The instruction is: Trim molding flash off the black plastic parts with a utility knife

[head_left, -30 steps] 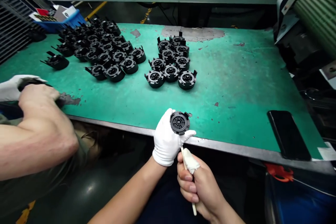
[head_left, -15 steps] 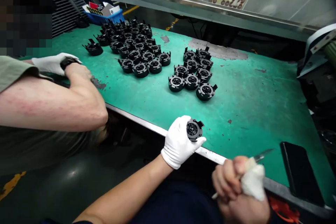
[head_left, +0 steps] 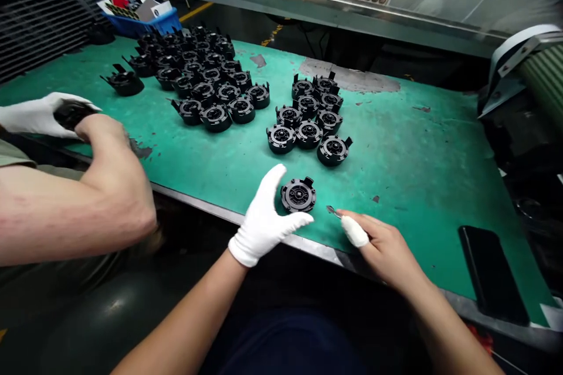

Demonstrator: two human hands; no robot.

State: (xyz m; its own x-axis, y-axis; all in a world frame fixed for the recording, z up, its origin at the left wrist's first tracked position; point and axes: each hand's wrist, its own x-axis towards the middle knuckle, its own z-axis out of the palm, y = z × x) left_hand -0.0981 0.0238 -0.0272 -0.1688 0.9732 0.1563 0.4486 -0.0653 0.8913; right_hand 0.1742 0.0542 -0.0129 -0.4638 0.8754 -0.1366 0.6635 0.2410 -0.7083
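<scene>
My left hand, in a white glove, hangs open just left of a round black plastic part that rests on the green table near its front edge. The fingers are spread and do not grip the part. My right hand, bare with a white wrap on the forefinger, lies on the table to the right of the part. It pinches a small knife whose metal tip points at the part.
A small cluster of black parts and a larger group stand further back. A co-worker's arms work at the left edge. A black phone lies front right; a blue bin sits far left.
My left hand has set the black part down on the table and opened. My right hand moved from below the edge onto the table beside it, still holding the knife.
</scene>
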